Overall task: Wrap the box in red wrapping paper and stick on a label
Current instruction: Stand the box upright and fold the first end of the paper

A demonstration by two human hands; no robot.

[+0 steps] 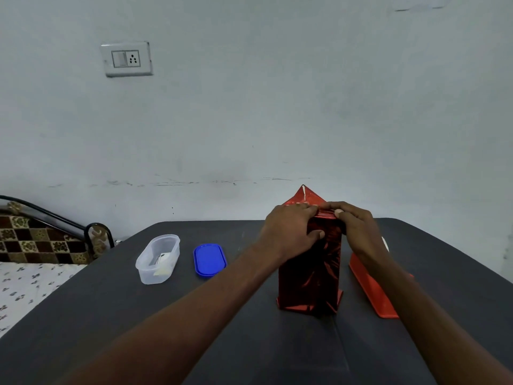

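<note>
Pale grey plaster wall (277,107) fills most of my view, with a white switch-and-socket plate (127,59) high on the left. Below it a dark grey worktop (194,315) runs toward me, a bed with a patterned cover (30,276) beside it at left. Standing upright near the worktop's far right is the tall box in shiny red wrapping paper (311,270), its long axis vertical, with a pointed flap of paper (305,194) still sticking up behind its top. Just right of the box lies a flat orange-red plastic tray (372,290). Well to the left sit a clear oval plastic tub (158,259) and its blue oval lid (209,260).

My left hand (291,229) grips the box's top edge, thumb on the near face. My right hand (354,226) pinches the folded paper there. Both sit directly on top, so I judge the flap must fold toward me next.
</note>
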